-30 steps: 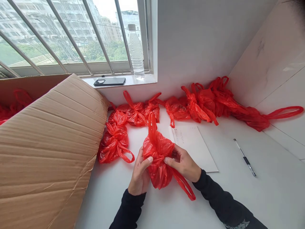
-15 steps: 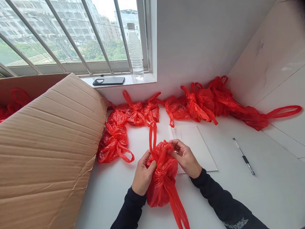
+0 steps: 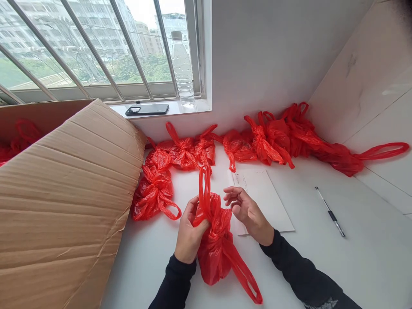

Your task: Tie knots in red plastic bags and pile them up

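Observation:
A knotted red plastic bag point(image 3: 217, 253) is in front of me above the white table, one handle loop standing up and the other trailing toward the lower right. My left hand point(image 3: 190, 234) grips its gathered upper left side, thumb in front. Just right of the bag, my right hand point(image 3: 249, 212) is apart from it, fingers loosely curled and spread with nothing in them. Under and behind that hand lies a white notebook point(image 3: 273, 201) with small writing near its top. What the bag contains is hidden.
Several tied red bags point(image 3: 240, 146) line the wall, and another red bag point(image 3: 156, 193) sits beside a large cardboard box point(image 3: 71, 193) at left. A pen point(image 3: 330, 211) lies at right. On the windowsill are a phone point(image 3: 147, 110) and a water bottle point(image 3: 183, 71).
My right hand has let go of the bag and drawn slightly away from it. The bag has shifted a little left, with its lower handle swinging right.

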